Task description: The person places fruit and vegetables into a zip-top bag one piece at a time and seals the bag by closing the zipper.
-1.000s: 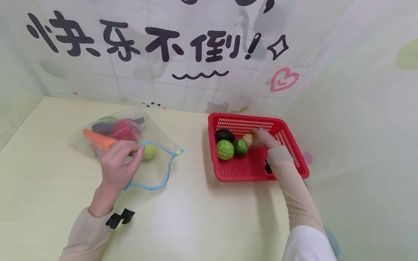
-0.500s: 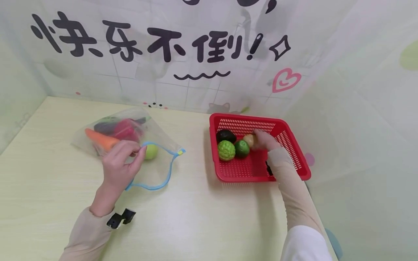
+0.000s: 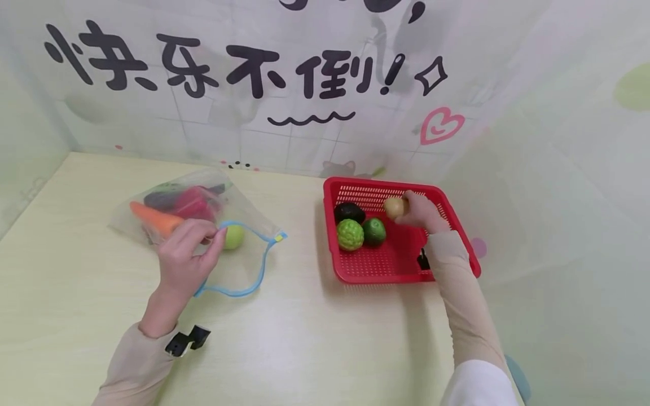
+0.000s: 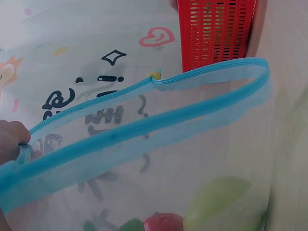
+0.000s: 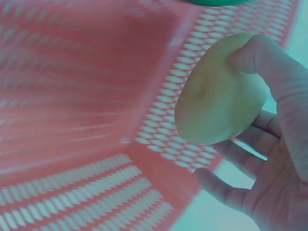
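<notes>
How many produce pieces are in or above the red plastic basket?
4: black oval, bumpy light green ball, dark green round piece at left; tan rounded piece in the right hand. Beige sleeve may hide more.

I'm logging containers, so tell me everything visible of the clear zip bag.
The clear zip bag looks like thin, cloudy plastic, with a blue zip along its mouth and a yellow tab at one corner. It lies on the table, to the person's left of the red basket, mouth open. The left hand pinches the zip. An orange carrot, a red item and a round green one show inside; other contents are unclear.
</notes>
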### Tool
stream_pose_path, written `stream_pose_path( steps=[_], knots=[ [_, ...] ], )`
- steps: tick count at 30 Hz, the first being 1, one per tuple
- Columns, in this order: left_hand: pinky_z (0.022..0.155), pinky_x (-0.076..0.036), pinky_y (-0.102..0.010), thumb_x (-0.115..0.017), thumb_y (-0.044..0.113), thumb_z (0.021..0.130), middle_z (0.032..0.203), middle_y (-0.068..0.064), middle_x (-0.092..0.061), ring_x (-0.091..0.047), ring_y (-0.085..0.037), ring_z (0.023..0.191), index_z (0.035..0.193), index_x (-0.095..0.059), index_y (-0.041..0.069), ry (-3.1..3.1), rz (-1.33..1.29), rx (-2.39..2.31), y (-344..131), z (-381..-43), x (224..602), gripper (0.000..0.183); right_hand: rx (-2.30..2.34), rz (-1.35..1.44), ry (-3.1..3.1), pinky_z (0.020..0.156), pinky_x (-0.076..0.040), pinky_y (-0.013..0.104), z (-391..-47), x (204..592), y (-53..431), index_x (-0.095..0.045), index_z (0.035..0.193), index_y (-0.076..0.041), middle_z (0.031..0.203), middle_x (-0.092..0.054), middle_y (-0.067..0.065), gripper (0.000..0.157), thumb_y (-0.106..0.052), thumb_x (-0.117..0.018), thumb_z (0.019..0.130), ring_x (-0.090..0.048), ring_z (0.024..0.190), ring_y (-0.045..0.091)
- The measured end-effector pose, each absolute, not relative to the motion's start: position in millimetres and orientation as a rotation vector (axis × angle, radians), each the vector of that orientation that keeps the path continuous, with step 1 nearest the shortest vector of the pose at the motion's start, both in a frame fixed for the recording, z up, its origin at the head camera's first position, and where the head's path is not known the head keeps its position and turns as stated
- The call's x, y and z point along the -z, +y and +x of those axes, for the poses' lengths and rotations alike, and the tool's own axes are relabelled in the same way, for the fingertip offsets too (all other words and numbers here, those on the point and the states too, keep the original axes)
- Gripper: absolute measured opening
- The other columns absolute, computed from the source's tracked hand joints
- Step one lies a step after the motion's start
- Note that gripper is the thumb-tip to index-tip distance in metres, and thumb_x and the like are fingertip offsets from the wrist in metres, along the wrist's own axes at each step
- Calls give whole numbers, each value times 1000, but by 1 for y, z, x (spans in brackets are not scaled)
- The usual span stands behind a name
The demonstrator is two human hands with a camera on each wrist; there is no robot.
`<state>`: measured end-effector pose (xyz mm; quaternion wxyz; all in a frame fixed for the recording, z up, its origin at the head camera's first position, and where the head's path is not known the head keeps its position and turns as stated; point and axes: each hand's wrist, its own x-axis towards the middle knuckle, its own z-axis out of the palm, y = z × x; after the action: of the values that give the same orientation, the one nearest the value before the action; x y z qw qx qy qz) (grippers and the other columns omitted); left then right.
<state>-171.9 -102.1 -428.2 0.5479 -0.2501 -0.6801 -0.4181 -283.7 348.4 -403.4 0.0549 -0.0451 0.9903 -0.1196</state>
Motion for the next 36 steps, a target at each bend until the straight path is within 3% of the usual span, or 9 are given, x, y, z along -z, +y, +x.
stream_pose_path(
  steps=[7, 19, 30, 36],
  knots=[
    [57, -42, -18, -58, 27, 91, 60, -14, -57, -50, -26, 50, 64, -58, -4, -1615, -581, 996, -104, -172, 429, 41, 488, -270, 3065, 81, -49, 47, -258, 371, 318, -46, 122, -1, 111, -54, 16, 63, -17, -78, 71, -51, 97, 30],
    [54, -41, -21, -59, 27, 91, 60, -13, -56, -49, -26, 49, 64, -58, -4, -1616, -587, 1002, -104, -173, 429, 41, 768, -895, 3183, 84, -50, 43, -203, 355, 242, -48, 121, -1, 116, -54, 13, 67, -12, -82, 64, -48, 104, 25],
    [58, -41, -15, -58, 27, 91, 61, -14, -57, -51, -27, 50, 65, -58, -4, -1635, -573, 1001, -105, -174, 427, 40, 910, -1493, 2952, 89, -43, 28, -170, 380, 140, -51, 115, 0, 112, -57, 10, 61, -20, -79, 64, -50, 103, 19],
    [62, -41, -9, -58, 27, 91, 61, -14, -56, -51, -26, 50, 64, -57, -4, -1639, -573, 1025, -104, -173, 425, 41, 1046, -1540, 2788, 91, -41, 17, -161, 405, 91, -48, 118, 1, 116, -55, 12, 65, -17, -80, 64, -50, 103, 19]
  ],
)
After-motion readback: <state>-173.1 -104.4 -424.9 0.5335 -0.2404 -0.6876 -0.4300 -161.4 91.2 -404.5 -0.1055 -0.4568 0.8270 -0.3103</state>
